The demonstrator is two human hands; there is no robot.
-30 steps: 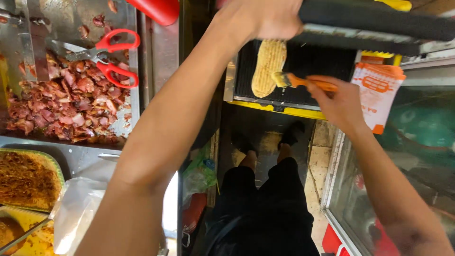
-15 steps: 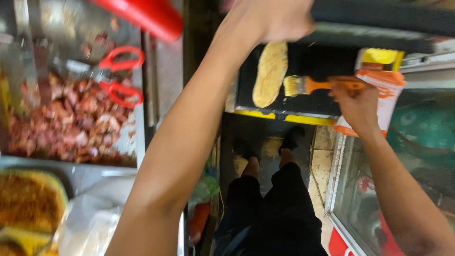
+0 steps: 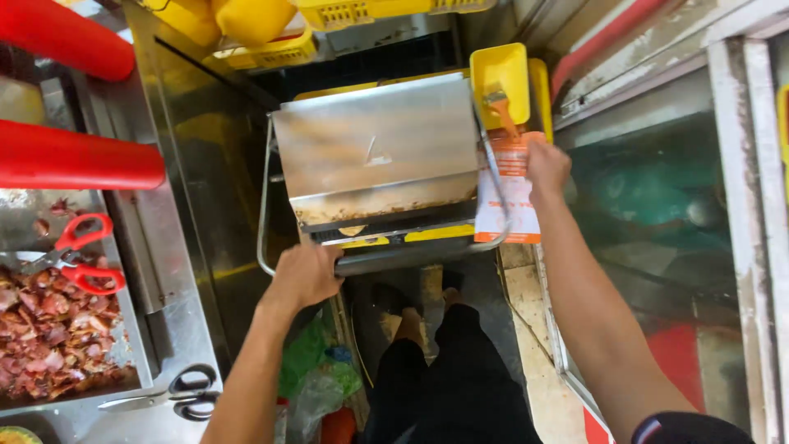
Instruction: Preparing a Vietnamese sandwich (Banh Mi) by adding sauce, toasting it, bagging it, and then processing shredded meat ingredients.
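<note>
- The hinged stainless-steel lid of the sandwich press (image 3: 378, 148) is now lowered, where half a second ago it was held raised over a long flat bread on the dark plate; the bread is now almost wholly hidden, with only a pale sliver seen at the front gap at about 6 o'clock of the lid.
- The left hand (image 3: 306, 275) is curled shut around the grey tubular handle bar (image 3: 394, 261) at the press's front edge, at about 7 o'clock of the lid; earlier it gripped the same bar overhead.
- The orange-handled pastry brush (image 3: 501, 111) has been taken off the bread and is now set with its bristles in the yellow plastic tub (image 3: 501, 70) at about 2 o'clock of the press.
- The right hand (image 3: 546, 164) is closed around the brush's handle end, just below the tub; how tightly the fingers pinch cannot be told.
- A white and orange paper packet (image 3: 509, 193) hangs beside the press at 3 o'clock.
- Judged from this, brushing is finished and pressing of the bread has begun.
- On the steel worktop (image 3: 177, 329) at 9 o'clock, red-handled scissors (image 3: 78, 259) lie on a tray of chopped reddish meat (image 3: 49, 341), and black-handled scissors (image 3: 177, 395) lie nearer.
</note>
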